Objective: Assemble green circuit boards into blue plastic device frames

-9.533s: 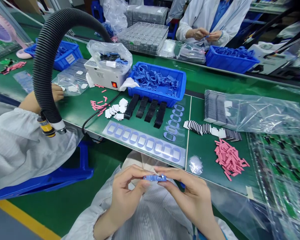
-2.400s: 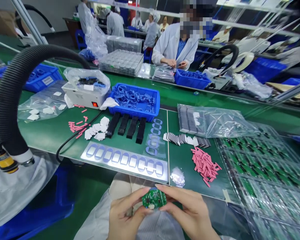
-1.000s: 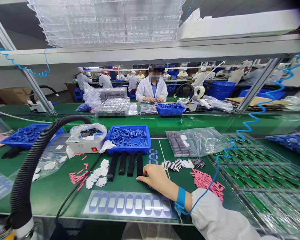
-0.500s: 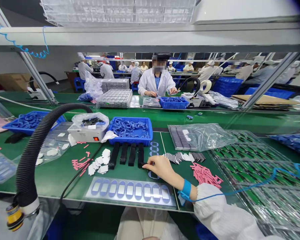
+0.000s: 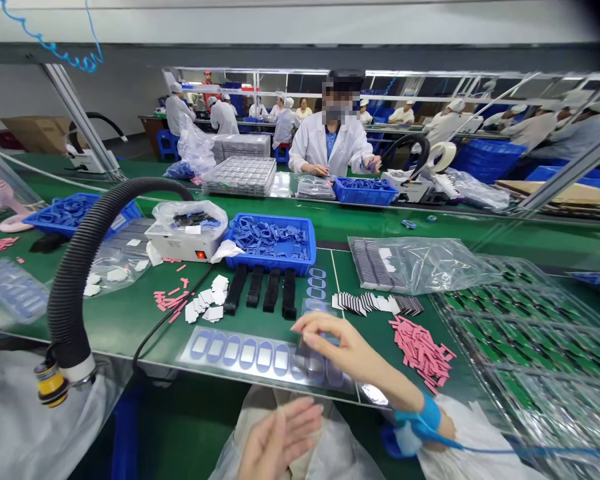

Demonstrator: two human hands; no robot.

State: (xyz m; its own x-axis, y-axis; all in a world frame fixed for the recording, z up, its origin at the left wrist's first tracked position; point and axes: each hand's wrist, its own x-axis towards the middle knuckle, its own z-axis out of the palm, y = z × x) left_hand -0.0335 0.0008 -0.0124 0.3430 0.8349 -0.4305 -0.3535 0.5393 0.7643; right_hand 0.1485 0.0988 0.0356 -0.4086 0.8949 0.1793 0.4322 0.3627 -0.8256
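Note:
My right hand (image 5: pixel 335 343) hangs above the right part of a clear sheet (image 5: pixel 186 355) that bears a row of blue oval frames with pale rectangular centres. Its fingers are curled together, and a greyish, smeared shape shows just below the fingertips; what it is I cannot make out. A blue wrist strap (image 5: pixel 425 417) is round that wrist. My left hand (image 5: pixel 283 437) is low in front of the bench edge, palm up with fingers stretched out, holding nothing. Beyond the sheet lie several black strips (image 5: pixel 271 291) side by side, apart from my right hand.
A blue tray (image 5: pixel 313 257) holds blue plastic frames. Nearby are white pads (image 5: pixel 207 300), pink strips (image 5: pixel 423 350), striped pieces (image 5: pixel 357 303) and a plastic bag (image 5: pixel 425 263). Green boards (image 5: pixel 520 333) lie right. A black hose (image 5: pixel 67 287) arches at left. A co-worker (image 5: pixel 330 147) sits opposite.
My right hand has moved from the end of the rightmost black strip, toward me, over the clear sheet. My left hand has risen into view, open. The camera view has tilted down and shifted left.

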